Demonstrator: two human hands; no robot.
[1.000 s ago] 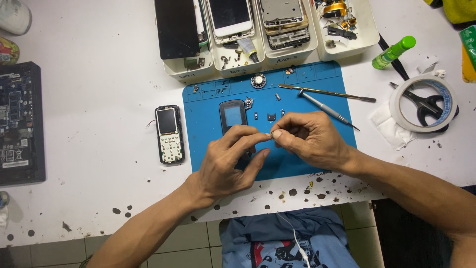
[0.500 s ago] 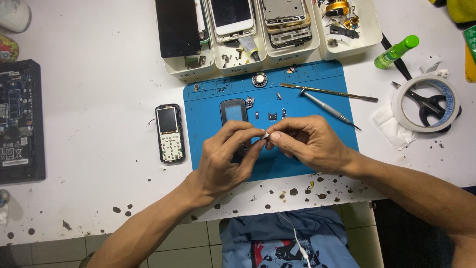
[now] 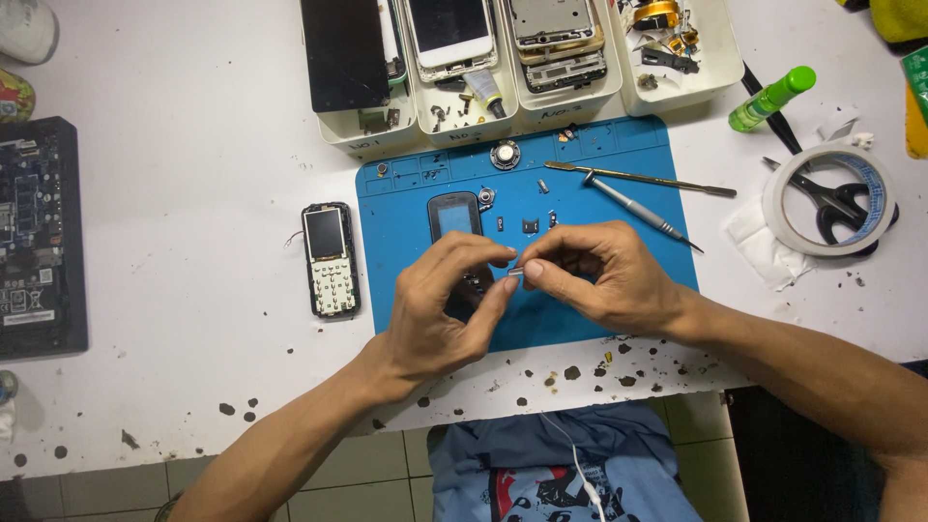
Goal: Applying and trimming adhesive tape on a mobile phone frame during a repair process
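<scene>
Head view: both hands meet over the blue mat (image 3: 619, 300) at the near edge of the white bench (image 3: 193, 145). Left hand (image 3: 440, 314) and right hand (image 3: 599, 275) each pinch shut on one small metal part (image 3: 515, 274), thumb and forefinger tips touching it from either side; too small to tell what kind of part. Step in hand, as a judgement: fine handling of a tiny piece taken from or going into the phone body (image 3: 456, 217), which lies on the mat just behind the left hand, partly hidden by its fingers. Next move likely calls for a steady pinch and a small, careful placement or twist; the piece could slip and get lost among the loose screws (image 3: 530, 226) scattered on the mat just beyond the fingertips. Keypad phone (image 3: 329, 259) lies on the bench just off the mat's left edge, apart from the left hand. Screwdriver (image 3: 638, 211) and tweezers (image 3: 628, 177) lie on the mat behind the right hand, untouched. White trays (image 3: 677, 92) with phone screens and frames sit along the far edge of the mat. Tape roll (image 3: 826, 198) with scissors (image 3: 831, 208) inside sits right, well apart; green bottle (image 3: 768, 99) further back. Dark circuit board (image 3: 34, 232) at far left.
</scene>
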